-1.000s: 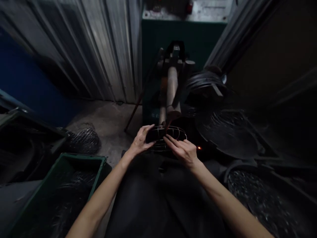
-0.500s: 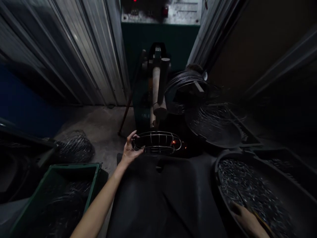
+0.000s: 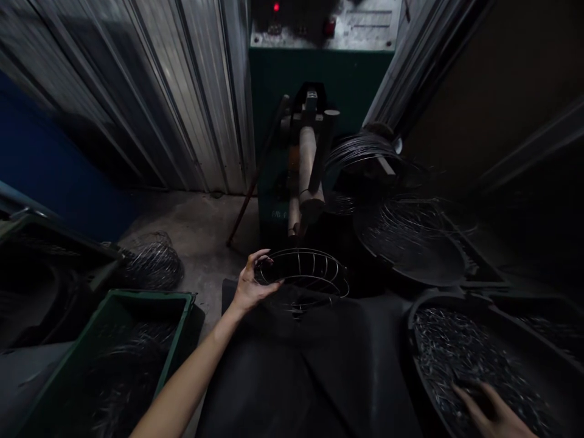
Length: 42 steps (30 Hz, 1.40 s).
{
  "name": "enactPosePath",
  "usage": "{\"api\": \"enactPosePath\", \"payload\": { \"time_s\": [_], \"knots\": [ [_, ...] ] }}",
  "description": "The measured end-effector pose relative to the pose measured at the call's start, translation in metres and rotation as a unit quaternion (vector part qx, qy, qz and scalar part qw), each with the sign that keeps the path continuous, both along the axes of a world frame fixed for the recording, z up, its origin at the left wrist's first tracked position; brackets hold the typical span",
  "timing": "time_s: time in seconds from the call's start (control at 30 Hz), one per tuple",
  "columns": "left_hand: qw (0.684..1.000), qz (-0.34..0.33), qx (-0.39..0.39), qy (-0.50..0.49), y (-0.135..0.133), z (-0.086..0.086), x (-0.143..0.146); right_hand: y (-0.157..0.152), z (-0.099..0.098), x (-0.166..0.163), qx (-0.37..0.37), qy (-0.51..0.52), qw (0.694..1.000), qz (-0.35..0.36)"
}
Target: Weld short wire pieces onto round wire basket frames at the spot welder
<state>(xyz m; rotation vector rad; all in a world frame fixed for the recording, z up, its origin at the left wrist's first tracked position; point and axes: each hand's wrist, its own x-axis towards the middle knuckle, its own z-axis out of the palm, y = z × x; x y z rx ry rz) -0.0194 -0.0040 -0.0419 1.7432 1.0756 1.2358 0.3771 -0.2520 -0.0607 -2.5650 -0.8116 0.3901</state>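
My left hand (image 3: 254, 285) grips the left side of a round wire cage (image 3: 314, 250), with thumb and fingers curled around its rim. The cage has two rings joined by short cross wires and sits in front of the machine's thick cylindrical arms (image 3: 311, 176), over a dark cloth or apron across my lap (image 3: 292, 377). At the lower right, my right hand (image 3: 495, 413) is in a large round black tub (image 3: 413, 340) filled with small shiny metal pieces (image 3: 460, 347). Its thumb and fingers curl toward each other at dark tips; what is between them is too dim to make out.
A green crate (image 3: 176, 347) with wire stands at the left, near a tangled wire bundle (image 3: 155, 261) on the floor. Coiled wire (image 3: 365, 146) hangs right of the machine, above another round tub (image 3: 429, 274). A control panel (image 3: 296, 39) shows a red light. Corrugated metal sheets flank the machine.
The wire cage has moved a little toward me in my left hand, and orange glowing spots behind it no longer show. My right hand has shifted over the metal pieces; a yellow object beside it is gone from view.
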Motion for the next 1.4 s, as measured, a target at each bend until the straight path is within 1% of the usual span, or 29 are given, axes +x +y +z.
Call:
{"api": "enactPosePath", "payload": {
  "time_s": [0.03, 0.07, 0.1, 0.13, 0.2, 0.23, 0.27, 0.3, 0.33, 0.4, 0.47, 0.5, 0.57, 0.6, 0.67, 0.73, 0.87, 0.93, 1.03, 1.23, 1.3, 1.4],
  "knots": [
    [1.0, -0.003, 0.001, 0.007, -0.001, 0.003, 0.001, 0.012, 0.015, -0.011, 0.031, 0.003, 1.0, 0.006],
    [1.0, -0.006, 0.01, 0.019, -0.001, 0.007, 0.002, 0.026, 0.032, -0.025, 0.073, 0.015, 0.997, 0.03],
    [0.999, -0.009, 0.024, 0.035, -0.002, 0.011, 0.004, 0.042, 0.05, -0.042, 0.117, 0.04, 0.989, 0.084],
    [0.998, -0.014, 0.042, 0.052, -0.002, 0.015, 0.006, 0.059, 0.067, -0.06, 0.15, 0.074, 0.974, 0.152],
    [0.993, -0.028, 0.08, 0.081, -0.001, 0.023, 0.009, 0.095, 0.096, -0.097, 0.16, 0.155, 0.925, 0.307],
    [0.99, -0.039, 0.093, 0.095, -0.001, 0.027, 0.011, 0.113, 0.105, -0.114, 0.164, 0.176, 0.899, 0.367],
    [0.988, -0.049, 0.102, 0.109, -0.001, 0.031, 0.012, 0.13, 0.112, -0.13, 0.171, 0.186, 0.873, 0.418],
    [0.985, -0.06, 0.107, 0.123, 0.0, 0.034, 0.013, 0.145, 0.115, -0.143, 0.189, 0.174, 0.85, 0.46],
    [0.982, -0.069, 0.112, 0.135, 0.0, 0.038, 0.013, 0.159, 0.114, -0.154, 0.211, 0.137, 0.831, 0.497],
    [0.978, -0.077, 0.118, 0.153, -0.001, 0.042, 0.011, 0.18, 0.108, -0.17, 0.247, -0.003, 0.794, 0.556],
    [0.976, -0.076, 0.123, 0.16, -0.001, 0.044, 0.008, 0.193, 0.1, -0.178, 0.252, -0.174, 0.745, 0.593],
    [0.976, -0.074, 0.124, 0.16, -0.001, 0.044, 0.007, 0.197, 0.096, -0.18, 0.247, -0.243, 0.717, 0.604],
    [0.978, -0.066, 0.123, 0.155, -0.001, 0.043, 0.004, 0.202, 0.091, -0.183, 0.251, -0.326, 0.671, 0.617],
    [0.979, -0.06, 0.121, 0.15, -0.001, 0.042, 0.004, 0.203, 0.089, -0.183, 0.262, -0.347, 0.654, 0.619],
    [0.982, -0.053, 0.115, 0.141, 0.0, 0.04, 0.004, 0.205, 0.087, -0.184, 0.283, -0.364, 0.635, 0.62],
    [0.983, -0.055, 0.112, 0.136, 0.003, 0.039, 0.004, 0.208, 0.087, -0.183, 0.292, -0.354, 0.636, 0.62],
    [0.981, -0.061, 0.119, 0.142, 0.01, 0.038, 0.005, 0.215, 0.088, -0.179, 0.266, -0.298, 0.669, 0.627],
    [0.98, -0.059, 0.123, 0.147, 0.012, 0.037, 0.006, 0.219, 0.089, -0.177, 0.262, -0.301, 0.669, 0.626],
    [0.98, -0.046, 0.121, 0.15, 0.014, 0.034, 0.008, 0.222, 0.089, -0.177, 0.283, -0.343, 0.647, 0.619],
    [0.979, -0.032, 0.126, 0.157, 0.016, 0.029, 0.01, 0.222, 0.087, -0.177, 0.314, -0.437, 0.585, 0.607],
    [0.978, -0.031, 0.13, 0.162, 0.018, 0.027, 0.011, 0.221, 0.087, -0.176, 0.309, -0.458, 0.574, 0.604],
    [0.977, -0.035, 0.137, 0.159, 0.023, 0.025, 0.015, 0.223, 0.087, -0.174, 0.309, -0.479, 0.567, 0.594]
  ]
}}
